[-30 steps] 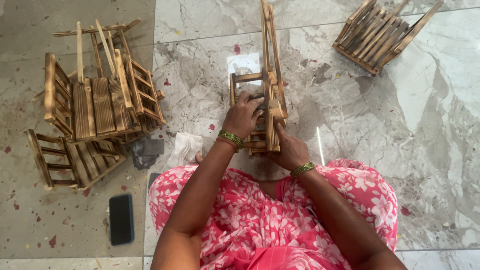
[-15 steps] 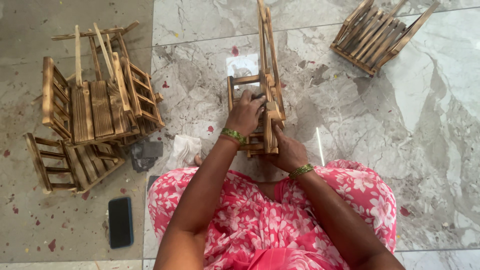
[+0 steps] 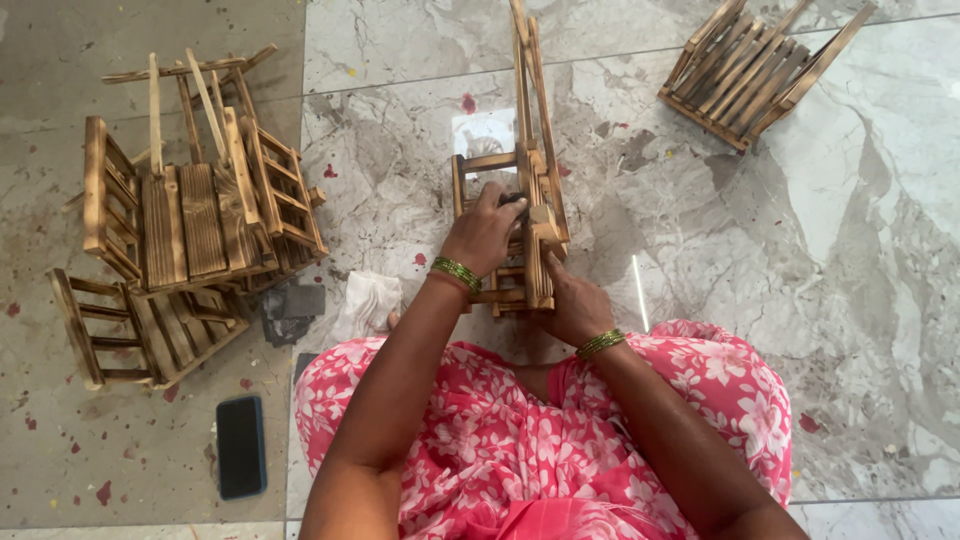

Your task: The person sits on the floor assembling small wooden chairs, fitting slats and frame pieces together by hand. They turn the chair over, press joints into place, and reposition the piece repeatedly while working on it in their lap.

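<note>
A small wooden slatted frame (image 3: 528, 120), like a miniature chair standing on edge, rises from the marble floor in front of my lap. My left hand (image 3: 484, 232) presses on its slats from the left, fingers curled over a rung. My right hand (image 3: 573, 303) grips its lower right side near the base. Both wrists carry green bangles. I sit on the floor in a pink flowered garment (image 3: 520, 450).
Finished wooden pieces are piled at the left (image 3: 200, 210), another lies below them (image 3: 140, 325), and one sits at the top right (image 3: 755, 70). A white cloth (image 3: 368, 303), a dark pad (image 3: 293, 306) and a black phone (image 3: 241, 446) lie on the floor at left.
My left hand has shifted slightly on the slats; the frame and my right hand stay almost where they were.
</note>
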`<state>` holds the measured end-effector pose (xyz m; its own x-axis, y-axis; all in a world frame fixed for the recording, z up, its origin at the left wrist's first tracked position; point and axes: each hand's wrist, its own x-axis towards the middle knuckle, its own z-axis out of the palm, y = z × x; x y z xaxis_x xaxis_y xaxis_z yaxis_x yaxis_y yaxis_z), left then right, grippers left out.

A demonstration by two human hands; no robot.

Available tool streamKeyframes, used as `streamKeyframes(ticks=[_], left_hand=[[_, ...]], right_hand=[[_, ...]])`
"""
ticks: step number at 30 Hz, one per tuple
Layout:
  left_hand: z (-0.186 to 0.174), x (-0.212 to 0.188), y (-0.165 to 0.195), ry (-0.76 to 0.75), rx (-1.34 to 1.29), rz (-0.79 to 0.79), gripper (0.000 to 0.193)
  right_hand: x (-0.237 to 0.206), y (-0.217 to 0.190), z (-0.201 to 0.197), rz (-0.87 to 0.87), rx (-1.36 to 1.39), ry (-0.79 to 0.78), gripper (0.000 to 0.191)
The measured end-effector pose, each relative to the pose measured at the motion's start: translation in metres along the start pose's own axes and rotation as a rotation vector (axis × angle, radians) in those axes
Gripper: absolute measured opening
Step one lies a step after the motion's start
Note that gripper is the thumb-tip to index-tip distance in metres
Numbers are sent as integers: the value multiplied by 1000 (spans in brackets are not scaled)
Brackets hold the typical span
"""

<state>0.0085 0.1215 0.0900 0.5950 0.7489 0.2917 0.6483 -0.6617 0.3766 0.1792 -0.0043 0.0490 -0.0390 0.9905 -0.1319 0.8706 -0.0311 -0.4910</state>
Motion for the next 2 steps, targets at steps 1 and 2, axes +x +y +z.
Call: streamKeyframes(ticks=[1, 2], left_hand=[[1, 2, 0, -39, -6, -45, 33], [4, 6, 1, -77, -13, -94, 32]], right_hand=[[0, 0, -1, 2, -3, 0, 122], [-1, -1, -1, 2, -7, -3, 122]])
